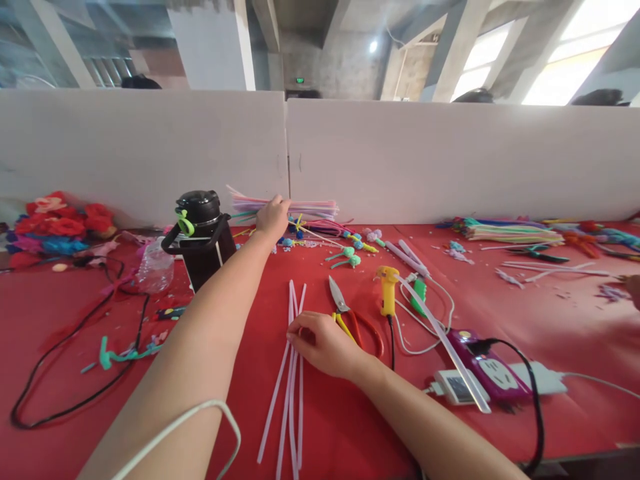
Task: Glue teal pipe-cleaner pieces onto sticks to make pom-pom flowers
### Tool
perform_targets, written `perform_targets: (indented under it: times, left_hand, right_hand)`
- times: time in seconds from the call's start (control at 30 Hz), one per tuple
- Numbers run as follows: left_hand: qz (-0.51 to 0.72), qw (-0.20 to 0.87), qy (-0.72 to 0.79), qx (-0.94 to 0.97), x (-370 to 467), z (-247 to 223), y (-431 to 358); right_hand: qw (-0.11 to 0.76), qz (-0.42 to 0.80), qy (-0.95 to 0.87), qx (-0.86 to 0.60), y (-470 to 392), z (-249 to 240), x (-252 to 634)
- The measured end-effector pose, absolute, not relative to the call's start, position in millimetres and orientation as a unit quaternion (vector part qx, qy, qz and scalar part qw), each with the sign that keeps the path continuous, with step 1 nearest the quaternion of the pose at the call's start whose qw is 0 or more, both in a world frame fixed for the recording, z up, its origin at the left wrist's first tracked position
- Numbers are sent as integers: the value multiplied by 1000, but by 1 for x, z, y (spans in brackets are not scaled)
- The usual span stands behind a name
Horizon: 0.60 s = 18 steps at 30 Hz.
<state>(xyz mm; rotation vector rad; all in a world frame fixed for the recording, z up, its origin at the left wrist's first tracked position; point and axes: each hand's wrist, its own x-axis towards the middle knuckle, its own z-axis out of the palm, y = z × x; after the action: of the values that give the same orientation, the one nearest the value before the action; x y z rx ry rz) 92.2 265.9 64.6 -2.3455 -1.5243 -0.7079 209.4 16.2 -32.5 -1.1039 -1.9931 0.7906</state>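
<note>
Several pale pink-lilac stems (285, 407) lie lengthwise on the red table, crossing one another. Over their upper part rests my right hand (320, 343), thumb and forefinger pinched together around at least one of them. My left hand (273, 217) reaches far forward to a bundle of pink and purple stems (314, 208) by the white partition; its fingers are curled over the bundle, and the fingertips are partly hidden. Scissors (341, 303) with red and yellow handles lie just beyond my right hand. A yellow glue gun (388, 291) with a long clear glue stick stands to their right.
A black tumbler (203, 233) and a plastic bottle (156, 267) are at the left, near red flowers (57, 223). A purple power strip (493, 373) with cables sits at the right. More stems (515, 232) and pliers (537, 253) lie farther back. Another person's hand shows at the right edge.
</note>
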Motion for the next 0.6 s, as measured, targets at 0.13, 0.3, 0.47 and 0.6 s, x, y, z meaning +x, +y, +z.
perform_targets:
  times: [0.13,0.3,0.47,0.6]
  left_hand:
    - [-245,104,-548,-793,97,59,275]
    - [-261,76,-559,-784,102,59,289]
    - [-271,27,-556,-786,102,52,311]
    - [-265,-52,-530,-804,96,34,318]
  right_hand:
    - [355,328,-757,-440,15,-29,208]
    - [353,380,-733,-441,13,-30,204]
    - [351,379,-742,-427,11,-29,203]
    - [343,371,-745,-436,11,-30,204]
